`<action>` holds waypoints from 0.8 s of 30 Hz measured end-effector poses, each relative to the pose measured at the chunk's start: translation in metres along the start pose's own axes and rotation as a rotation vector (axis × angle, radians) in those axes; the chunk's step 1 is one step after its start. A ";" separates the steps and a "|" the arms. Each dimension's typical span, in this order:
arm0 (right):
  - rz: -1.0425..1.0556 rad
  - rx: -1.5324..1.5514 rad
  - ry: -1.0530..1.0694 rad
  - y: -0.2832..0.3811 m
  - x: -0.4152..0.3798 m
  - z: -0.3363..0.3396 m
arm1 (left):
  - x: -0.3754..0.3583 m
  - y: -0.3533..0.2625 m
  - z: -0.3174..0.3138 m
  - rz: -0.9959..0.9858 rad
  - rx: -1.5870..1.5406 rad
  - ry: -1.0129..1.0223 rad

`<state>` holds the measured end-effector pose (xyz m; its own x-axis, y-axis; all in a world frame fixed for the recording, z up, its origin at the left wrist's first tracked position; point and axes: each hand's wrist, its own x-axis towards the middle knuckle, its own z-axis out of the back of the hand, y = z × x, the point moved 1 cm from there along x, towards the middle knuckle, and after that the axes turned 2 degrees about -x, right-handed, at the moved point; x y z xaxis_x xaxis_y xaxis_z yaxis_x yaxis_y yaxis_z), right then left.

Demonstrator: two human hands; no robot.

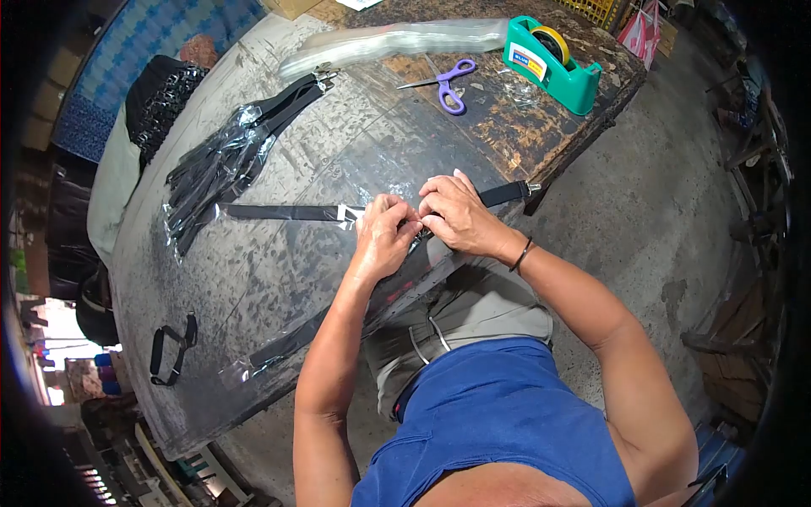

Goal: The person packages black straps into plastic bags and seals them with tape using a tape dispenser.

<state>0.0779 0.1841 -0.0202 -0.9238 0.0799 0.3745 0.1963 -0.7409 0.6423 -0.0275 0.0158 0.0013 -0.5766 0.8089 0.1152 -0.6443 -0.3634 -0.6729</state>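
Note:
My left hand (386,238) and my right hand (459,216) meet at the table's near edge, fingers bent and fingertips pinched close together. Between them they grip a black elastic strap (283,212), which runs out to the left and right. A metal clip (533,188) shows at its right end. A white piece (343,215) sits on the strap just left of my left hand. The exact spot pinched is hidden by my fingers. Below lies another dark strap (291,342) in clear plastic. A pile of black straps (228,152), partly in shiny plastic, lies to the upper left.
Purple-handled scissors (448,86) and a green tape dispenser (553,66) lie at the far right of the table (245,279). A stack of clear plastic sleeves (397,40) stretches along the back. A small black strap loop (173,351) rests at the left. Dark bundled straps (165,106) hang over the left side.

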 end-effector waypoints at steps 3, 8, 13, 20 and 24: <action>0.003 -0.009 -0.005 -0.002 0.001 -0.002 | -0.001 0.001 -0.003 -0.029 0.014 -0.033; -0.027 -0.041 -0.028 0.001 0.002 -0.005 | -0.006 -0.006 -0.006 -0.144 0.016 -0.161; -0.053 -0.096 -0.048 0.004 0.002 -0.008 | -0.015 -0.009 -0.008 -0.430 0.351 -0.289; -0.172 -0.094 0.042 0.005 0.006 -0.007 | -0.016 -0.012 -0.008 -0.515 0.549 -0.310; -0.198 -0.095 0.073 0.002 0.007 -0.008 | -0.011 -0.012 -0.004 -0.501 0.528 -0.246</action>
<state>0.0697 0.1775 -0.0217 -0.9633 0.1837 0.1958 -0.0195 -0.7753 0.6313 -0.0110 0.0136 0.0052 -0.2081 0.8313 0.5154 -0.9769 -0.2032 -0.0666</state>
